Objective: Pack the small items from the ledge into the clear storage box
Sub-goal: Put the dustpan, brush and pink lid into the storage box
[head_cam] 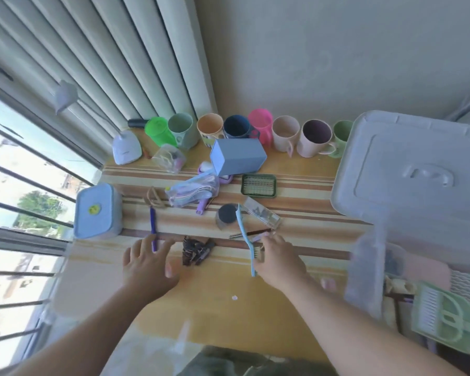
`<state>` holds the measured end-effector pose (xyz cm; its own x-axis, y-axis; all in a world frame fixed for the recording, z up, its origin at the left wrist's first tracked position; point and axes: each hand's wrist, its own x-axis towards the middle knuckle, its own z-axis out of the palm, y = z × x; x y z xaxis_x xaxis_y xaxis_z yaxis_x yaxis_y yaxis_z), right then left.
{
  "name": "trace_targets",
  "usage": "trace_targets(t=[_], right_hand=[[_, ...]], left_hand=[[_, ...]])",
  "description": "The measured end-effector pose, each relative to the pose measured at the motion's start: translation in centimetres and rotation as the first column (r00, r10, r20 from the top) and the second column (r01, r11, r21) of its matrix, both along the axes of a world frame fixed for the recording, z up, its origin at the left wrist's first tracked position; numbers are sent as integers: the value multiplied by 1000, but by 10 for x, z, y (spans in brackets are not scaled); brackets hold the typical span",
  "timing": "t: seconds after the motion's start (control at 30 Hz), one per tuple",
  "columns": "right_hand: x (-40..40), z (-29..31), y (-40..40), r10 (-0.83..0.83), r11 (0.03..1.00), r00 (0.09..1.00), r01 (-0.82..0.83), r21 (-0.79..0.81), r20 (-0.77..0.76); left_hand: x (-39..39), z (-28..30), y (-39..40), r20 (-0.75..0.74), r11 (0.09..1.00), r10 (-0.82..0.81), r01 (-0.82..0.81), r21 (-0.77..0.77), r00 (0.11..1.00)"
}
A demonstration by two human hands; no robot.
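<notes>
Both hands are down over the striped yellow-and-brown ledge [296,185] now. The right hand [276,260] has its fingers curled around a light blue plastic brush with pale bristles [246,234], gripping it at the bristle end, and the long blue handle slants up and away over a dark round-topped jar [226,214] and a clear rectangular case [263,214]. Just beyond the right fingers lies a thin dark brown stick [251,233], flat on the ledge.

The left hand [148,263] is spread wide, fingers open and holding nothing, and the fingertips sit right at the near end of a slim purple pen [153,229] that points away from the person. Between the two hands lies a small heap of dark brown clips [196,252], untouched.

Further back sit a translucent bag of pastel items [194,191], a green slotted soap tray [259,185], a blue-grey rectangular holder tipped on its side [238,156] and a pale blue lidded container with a yellow spot [97,211] at the window edge. A row of coloured plastic cups [261,131] lines the wall.

The clear storage box [366,278] stands to the right, just beside the ledge, with its pale grey lid [418,169] propped behind it. A green plastic comb-like piece [445,318] already lies inside.
</notes>
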<state>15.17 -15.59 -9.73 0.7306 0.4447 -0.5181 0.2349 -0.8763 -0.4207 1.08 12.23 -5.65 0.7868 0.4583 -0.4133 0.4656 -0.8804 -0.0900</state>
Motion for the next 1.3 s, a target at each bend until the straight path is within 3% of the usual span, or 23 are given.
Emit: trace_targets(t=[0.13, 0.27, 0.37, 0.63, 0.83, 0.93, 1.07, 1.17, 1.3], right_hand=[[-10, -38, 23, -38, 994, 997, 32, -103, -60], [-18, -52, 36, -28, 984, 999, 22, -177, -34], [-19, -54, 34, -47, 984, 998, 41, -171, -30], [-17, -6, 12, -138, 990, 988, 141, 31, -68], [-13, 73, -26, -227, 931, 974, 222, 291, -16], [0, 106, -63, -286, 874, 957, 241, 421, 48], [21, 126, -145, -408, 836, 896, 292, 464, 172], [31, 123, -225, -461, 861, 831, 334, 385, 311], [16, 98, -328, -455, 890, 829, 419, 179, 324]], left_hand=[[-32, -11, 33, -161, 993, 85, -97, -69, 983], [-54, -30, 38, -107, 968, 115, -136, -211, 988], [-58, -44, 36, -46, 964, 128, -136, -228, 991], [-49, -54, 29, 25, 943, 257, -245, -225, 966], [-26, -13, -1, 126, 942, 253, -214, -260, 959], [-7, 16, -31, 279, 947, 164, -71, -314, 946], [27, 55, -93, 418, 935, 26, 126, -331, 908], [56, 76, -152, 528, 892, -133, 333, -305, 839], [86, 96, -232, 535, 821, -264, 478, -312, 803]])
